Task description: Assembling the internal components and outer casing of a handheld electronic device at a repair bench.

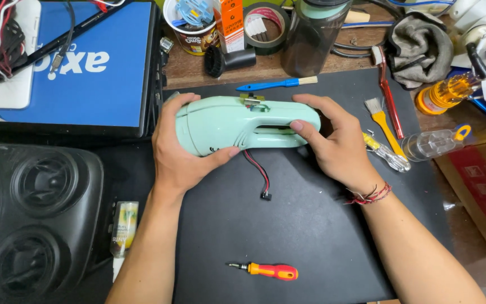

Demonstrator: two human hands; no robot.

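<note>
Mint-green handheld vacuum body point(237, 126) held between both hands: left hand point(178, 149) grips front, right hand point(333, 143) grips handle end.

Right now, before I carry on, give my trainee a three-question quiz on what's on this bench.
1. True or false: both hands grip the mint-green handheld appliance body at once.
2. What hangs out of the body's underside? A) a red-and-black wire pair with a small connector B) a metal chain C) a white ribbon
3. Which tool lies alone on the black mat, nearest the camera?

Key
1. True: the left hand wraps the wide end and the right hand holds the handle end.
2. A, the wire pair.
3. The red-and-orange screwdriver.
</note>
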